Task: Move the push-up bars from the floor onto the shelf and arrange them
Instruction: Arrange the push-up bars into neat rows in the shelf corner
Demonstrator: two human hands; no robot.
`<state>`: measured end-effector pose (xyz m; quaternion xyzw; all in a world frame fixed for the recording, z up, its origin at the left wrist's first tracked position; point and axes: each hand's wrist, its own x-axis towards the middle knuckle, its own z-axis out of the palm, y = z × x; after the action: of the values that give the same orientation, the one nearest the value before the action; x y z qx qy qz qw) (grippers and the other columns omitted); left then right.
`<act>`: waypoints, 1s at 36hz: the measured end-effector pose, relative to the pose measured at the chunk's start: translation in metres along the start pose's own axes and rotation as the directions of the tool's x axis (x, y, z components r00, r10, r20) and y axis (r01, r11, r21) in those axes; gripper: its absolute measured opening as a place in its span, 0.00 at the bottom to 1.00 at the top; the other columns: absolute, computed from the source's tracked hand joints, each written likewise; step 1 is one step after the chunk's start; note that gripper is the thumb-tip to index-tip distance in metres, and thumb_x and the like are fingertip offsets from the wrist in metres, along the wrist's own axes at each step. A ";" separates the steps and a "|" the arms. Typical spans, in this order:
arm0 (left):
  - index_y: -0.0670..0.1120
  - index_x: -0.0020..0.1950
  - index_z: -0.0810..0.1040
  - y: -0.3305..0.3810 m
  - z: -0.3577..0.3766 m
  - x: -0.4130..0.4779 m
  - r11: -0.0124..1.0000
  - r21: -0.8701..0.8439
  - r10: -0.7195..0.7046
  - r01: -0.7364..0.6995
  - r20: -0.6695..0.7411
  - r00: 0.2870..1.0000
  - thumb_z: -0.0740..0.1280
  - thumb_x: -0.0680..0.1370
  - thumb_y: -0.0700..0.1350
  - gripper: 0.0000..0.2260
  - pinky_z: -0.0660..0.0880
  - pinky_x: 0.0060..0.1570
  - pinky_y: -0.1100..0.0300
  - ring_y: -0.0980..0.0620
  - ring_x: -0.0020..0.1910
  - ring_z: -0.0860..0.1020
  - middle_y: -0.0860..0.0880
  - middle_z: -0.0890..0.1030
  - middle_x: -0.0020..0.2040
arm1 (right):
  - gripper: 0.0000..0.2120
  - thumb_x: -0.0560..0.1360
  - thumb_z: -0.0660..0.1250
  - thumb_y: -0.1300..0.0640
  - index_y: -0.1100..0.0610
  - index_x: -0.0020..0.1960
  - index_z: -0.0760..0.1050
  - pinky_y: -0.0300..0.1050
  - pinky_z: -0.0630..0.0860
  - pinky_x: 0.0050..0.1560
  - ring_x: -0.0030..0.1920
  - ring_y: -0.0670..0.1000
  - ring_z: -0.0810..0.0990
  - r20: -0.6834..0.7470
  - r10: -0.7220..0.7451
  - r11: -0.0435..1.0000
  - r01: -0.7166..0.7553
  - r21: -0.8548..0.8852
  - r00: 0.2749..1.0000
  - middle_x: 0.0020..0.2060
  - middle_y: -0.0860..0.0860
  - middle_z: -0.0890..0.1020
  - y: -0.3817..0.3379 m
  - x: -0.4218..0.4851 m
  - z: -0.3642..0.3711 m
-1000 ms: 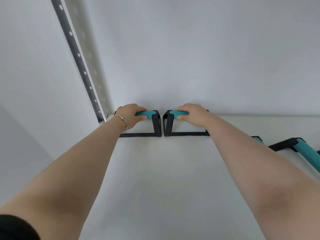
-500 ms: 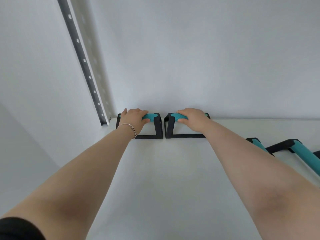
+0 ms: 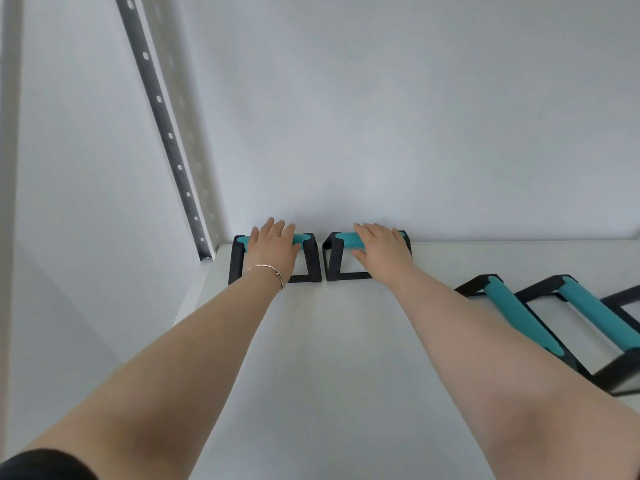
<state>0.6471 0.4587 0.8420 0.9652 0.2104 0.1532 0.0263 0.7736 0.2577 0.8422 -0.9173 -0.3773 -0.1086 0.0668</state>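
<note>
Two push-up bars with black frames and teal grips stand side by side on the white shelf (image 3: 329, 358), at its back left corner against the wall. My left hand (image 3: 273, 251) lies flat on the grip of the left bar (image 3: 238, 263), fingers stretched toward the wall. My right hand (image 3: 381, 251) rests the same way on the right bar (image 3: 346, 239), fingers loose and extended. Neither hand is curled around a grip. A thin bracelet sits on my left wrist.
Two more teal-and-black push-up bars (image 3: 509, 315) (image 3: 595, 315) lie at the shelf's right, close to my right forearm, with another black frame partly cut off at the right edge. A perforated metal upright (image 3: 166, 133) runs up the left corner. White walls close the back and left.
Both hands have uncurled from the grips and now lie flat on top. The two bars sit slightly farther back against the wall. My view has tilted down a little.
</note>
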 end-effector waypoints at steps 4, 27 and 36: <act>0.47 0.76 0.56 0.017 -0.002 -0.016 0.999 0.054 0.011 -0.010 -0.026 1.000 0.53 0.82 0.54 0.24 0.48 0.74 0.44 0.44 0.77 0.49 0.45 0.57 0.77 | 0.28 0.80 0.60 0.48 0.56 0.76 0.58 0.56 0.57 0.73 0.74 0.55 0.62 -0.077 0.052 0.997 -0.056 -0.055 0.996 0.73 0.53 0.67 0.000 -0.022 -0.004; 0.44 0.77 0.52 0.254 -0.023 -0.086 0.992 -0.104 0.071 -0.075 -0.046 0.996 0.52 0.81 0.59 0.30 0.48 0.75 0.47 0.44 0.77 0.47 0.43 0.53 0.78 | 0.31 0.81 0.57 0.45 0.57 0.78 0.54 0.58 0.52 0.76 0.77 0.55 0.57 -0.189 0.370 0.923 -0.384 -0.040 0.910 0.77 0.54 0.62 0.147 -0.158 -0.085; 0.43 0.77 0.53 0.350 -0.009 -0.109 0.981 -0.179 0.084 -0.074 0.052 0.995 0.54 0.80 0.60 0.31 0.61 0.69 0.50 0.42 0.73 0.59 0.43 0.57 0.76 | 0.32 0.80 0.55 0.42 0.54 0.79 0.51 0.59 0.54 0.76 0.77 0.56 0.55 -0.014 0.413 0.910 -0.413 -0.033 0.911 0.78 0.51 0.58 0.218 -0.208 -0.091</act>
<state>0.6894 0.0946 0.8598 0.9707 0.1565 0.1436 0.1122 0.7707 -0.0559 0.8695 -0.9770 -0.1727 -0.1018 0.0732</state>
